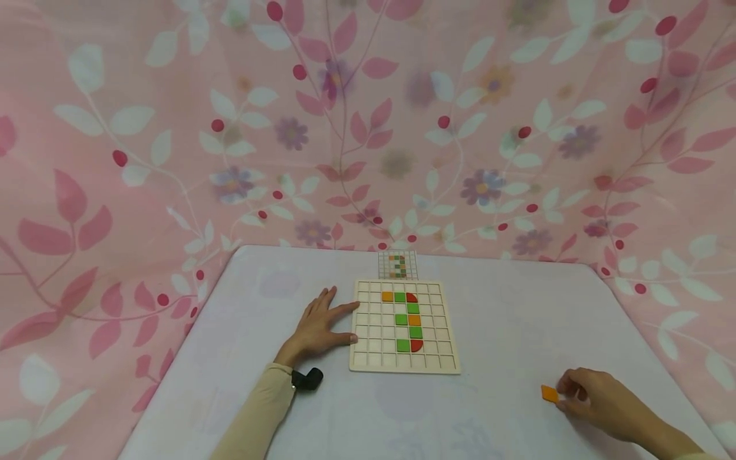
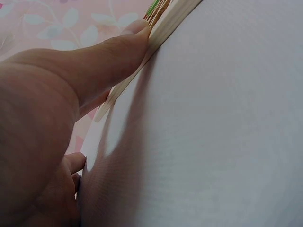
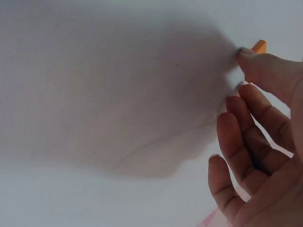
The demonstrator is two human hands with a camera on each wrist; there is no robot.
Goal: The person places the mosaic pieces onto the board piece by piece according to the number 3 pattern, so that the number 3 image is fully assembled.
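Note:
A pale wooden grid board (image 1: 368,353) lies on the table, with several tiles set in its cells: orange squares (image 1: 388,297), green squares (image 1: 403,345) and rounded red pieces (image 1: 416,346). My left hand (image 1: 316,327) is spread at the board's left edge, thumb and index fingertip touching it. In the left wrist view the thumb (image 2: 113,59) rests against the wooden side. Away to the right, my right hand (image 1: 600,399) pinches an orange square tile (image 1: 549,393) between thumb and fingers, close above the cloth. The right wrist view shows only part of that tile (image 3: 260,46) behind the thumb.
A small card (image 1: 382,271) printed with a grid and coloured pattern lies just behind the board. White cloth (image 1: 506,306) covers the table. Pink floral fabric (image 1: 368,128) hangs behind and at both sides. A black band (image 1: 307,379) is on the left wrist.

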